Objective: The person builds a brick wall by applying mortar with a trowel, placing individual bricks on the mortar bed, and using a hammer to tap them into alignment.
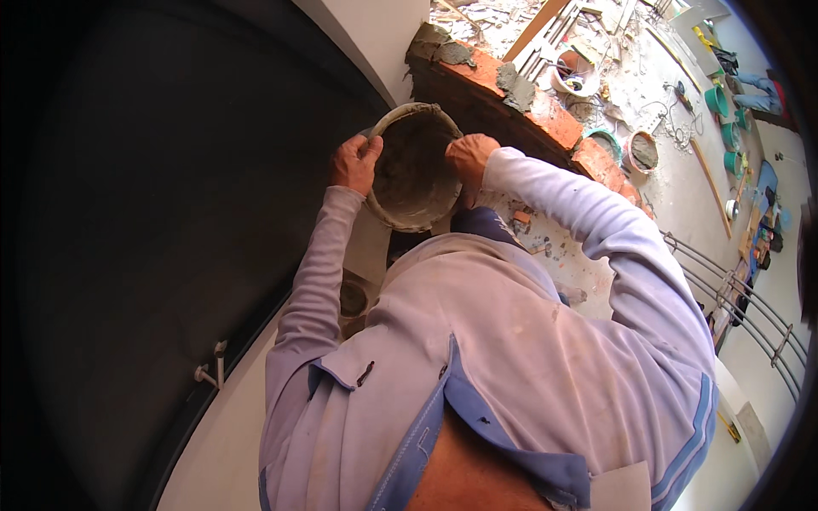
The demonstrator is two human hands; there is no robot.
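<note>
A round mortar bucket (397,221), crusted with grey inside and along its rim, is held in front of my body with its mouth facing up toward me. My left hand (354,164) is closed on its left rim, the thumb lying over the edge. On the opposite side my right hand (471,162) is closed at the rim, its fingertips partly hidden. Just beyond the bucket runs a low red brick wall (554,121) with lumps of wet grey mortar (515,88) on top.
Tied steel rebar (724,289) juts in at the right. Across the wall lie rubble, a bucket of mortar (641,152), green buckets (717,100) and a long wooden strip (711,187). A person in jeans (757,95) stands far right. A dark panel (170,204) fills the left.
</note>
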